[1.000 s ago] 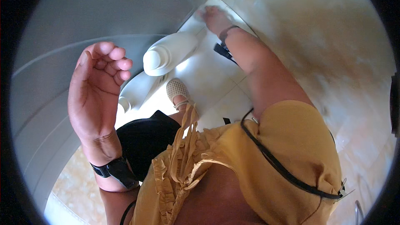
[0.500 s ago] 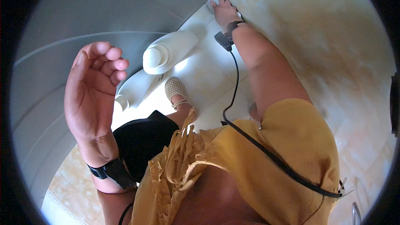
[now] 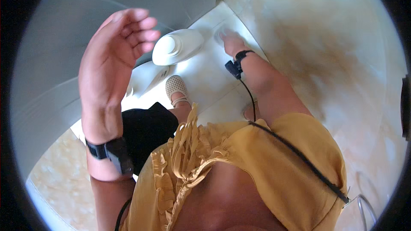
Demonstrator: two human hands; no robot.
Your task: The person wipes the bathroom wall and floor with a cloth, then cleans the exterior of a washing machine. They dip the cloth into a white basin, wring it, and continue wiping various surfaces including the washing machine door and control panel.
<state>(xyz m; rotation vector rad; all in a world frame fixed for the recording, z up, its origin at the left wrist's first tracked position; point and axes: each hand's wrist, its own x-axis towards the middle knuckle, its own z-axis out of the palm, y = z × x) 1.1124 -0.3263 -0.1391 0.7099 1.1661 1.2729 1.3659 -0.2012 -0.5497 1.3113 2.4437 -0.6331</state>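
My right hand [image 3: 233, 42] reaches down to the pale tiled floor, near the corner between the grey panel and the marbled wall. Its fingers press on a whitish, crumpled cloth [image 3: 221, 33], smeared by motion. Left of that hand stands a large white bottle [image 3: 185, 42] with a round white cap. A second white bottle [image 3: 147, 77] is beside it, partly behind my left hand [image 3: 113, 55]. That hand is raised in front of the grey panel, palm turned inward and fingers loosely curled. It holds nothing. Its fingertips overlap the first bottle's edge in view; contact cannot be told.
A grey curved panel [image 3: 180, 0] rises on the left. On the right is a brown-and-cream marbled wall [image 3: 321, 38]. My foot in a beige perforated shoe [image 3: 176, 86] stands near the bottles. A black cable [image 3: 299, 154] runs from my right wrist across my yellow top.
My right hand has drawn the cloth back along the floor, away from the corner and closer to me. My left hand has risen and shifted right. The view has shifted slightly.
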